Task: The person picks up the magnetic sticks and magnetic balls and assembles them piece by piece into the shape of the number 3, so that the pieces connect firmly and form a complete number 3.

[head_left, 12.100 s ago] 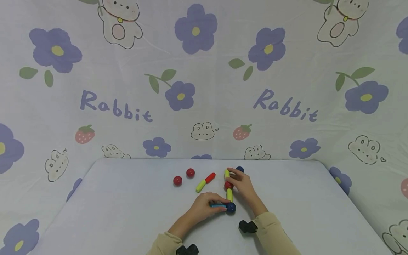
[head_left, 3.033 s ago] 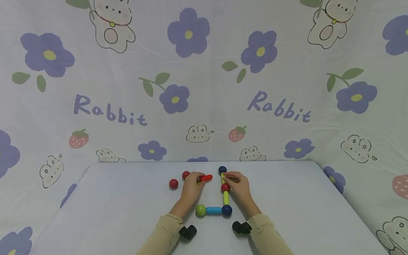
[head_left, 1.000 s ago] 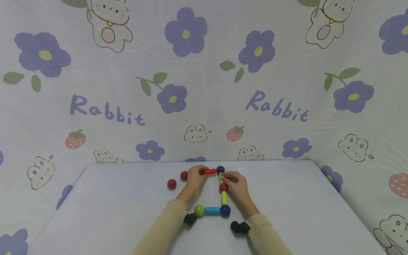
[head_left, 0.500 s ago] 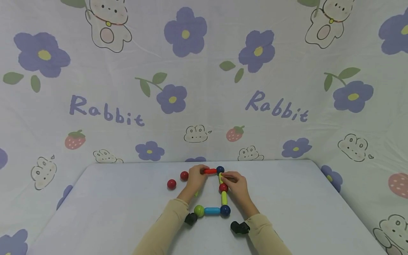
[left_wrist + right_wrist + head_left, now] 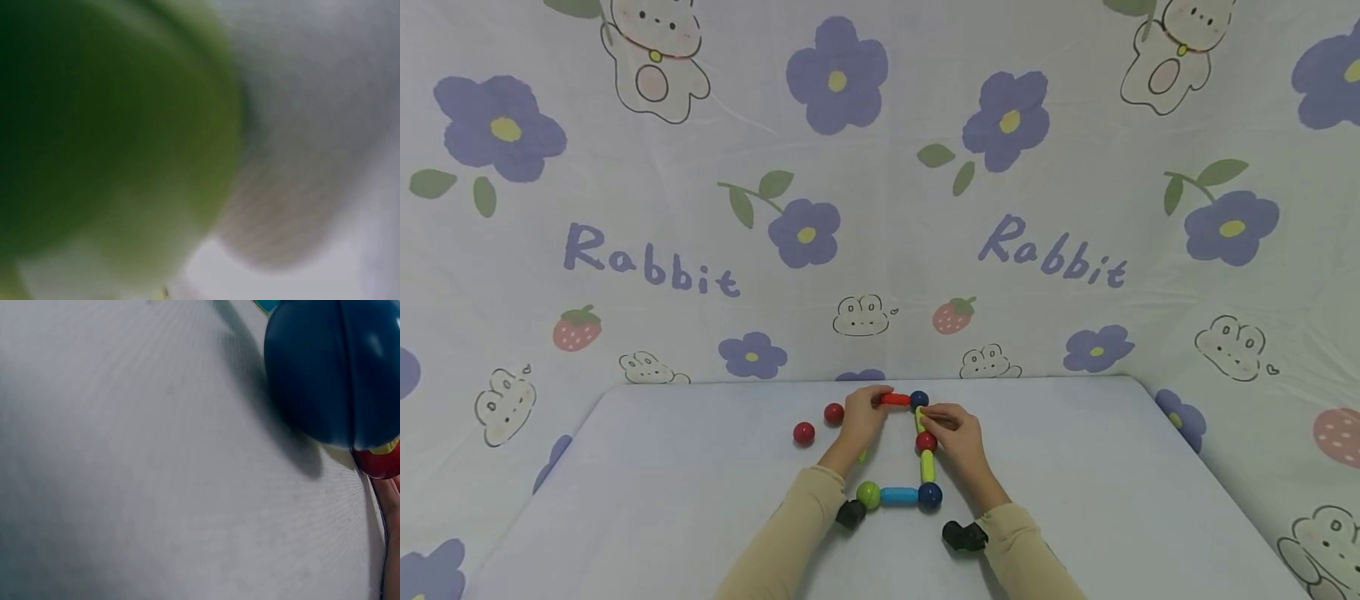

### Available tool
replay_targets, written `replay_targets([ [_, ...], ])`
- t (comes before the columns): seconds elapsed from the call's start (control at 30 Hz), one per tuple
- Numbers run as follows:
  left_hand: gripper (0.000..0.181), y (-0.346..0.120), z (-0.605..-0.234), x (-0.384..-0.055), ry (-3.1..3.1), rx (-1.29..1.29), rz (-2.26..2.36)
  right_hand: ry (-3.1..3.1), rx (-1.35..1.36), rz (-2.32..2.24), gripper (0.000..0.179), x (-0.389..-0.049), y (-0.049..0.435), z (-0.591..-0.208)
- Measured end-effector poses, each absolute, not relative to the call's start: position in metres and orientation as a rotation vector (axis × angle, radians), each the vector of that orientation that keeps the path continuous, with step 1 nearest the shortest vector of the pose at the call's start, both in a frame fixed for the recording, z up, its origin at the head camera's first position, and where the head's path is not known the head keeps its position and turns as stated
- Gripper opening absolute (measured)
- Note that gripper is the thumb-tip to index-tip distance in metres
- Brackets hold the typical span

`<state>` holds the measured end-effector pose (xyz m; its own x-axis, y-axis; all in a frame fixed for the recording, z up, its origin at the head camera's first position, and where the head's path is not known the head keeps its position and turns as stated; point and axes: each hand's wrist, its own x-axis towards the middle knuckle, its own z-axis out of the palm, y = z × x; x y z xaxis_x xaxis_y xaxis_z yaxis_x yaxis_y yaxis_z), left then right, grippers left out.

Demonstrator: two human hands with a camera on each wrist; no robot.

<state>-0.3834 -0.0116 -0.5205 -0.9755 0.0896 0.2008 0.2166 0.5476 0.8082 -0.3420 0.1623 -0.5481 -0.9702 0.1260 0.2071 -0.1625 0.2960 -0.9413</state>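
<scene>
My left hand (image 5: 862,418) grips the left end of a red magnetic rod (image 5: 896,400), whose right end meets the far blue ball (image 5: 919,401). My right hand (image 5: 961,432) pinches a yellow-green rod (image 5: 921,419) running from that ball to a red ball (image 5: 927,442). Below it, another yellow-green rod (image 5: 928,467) reaches the near blue ball (image 5: 930,497), which also looms in the right wrist view. From there a light-blue rod (image 5: 899,497) leads left to a green ball (image 5: 868,496). Blurred green from this ball (image 5: 125,137) fills much of the left wrist view.
Two loose red balls, one nearer (image 5: 804,433) and one farther (image 5: 834,413), lie left of my left hand. A loose yellow-green rod (image 5: 862,457) is mostly hidden behind that hand. The white table (image 5: 685,483) ends at a patterned cloth backdrop (image 5: 895,208).
Earlier my left hand held the light-blue rod; a green ball then appeared at its end. Since, the left hand brought the red rod to the far blue ball, now joined to the chain.
</scene>
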Motion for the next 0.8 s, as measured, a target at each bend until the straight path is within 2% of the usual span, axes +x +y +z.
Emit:
replay_targets([
  [0.8, 0.035, -0.0126, -0.5229, -0.3853, -2.556, -0.303, -1.440, -2.320, 0.034, 1.742, 0.024, -0.3434, 0.1628, -0.5493],
])
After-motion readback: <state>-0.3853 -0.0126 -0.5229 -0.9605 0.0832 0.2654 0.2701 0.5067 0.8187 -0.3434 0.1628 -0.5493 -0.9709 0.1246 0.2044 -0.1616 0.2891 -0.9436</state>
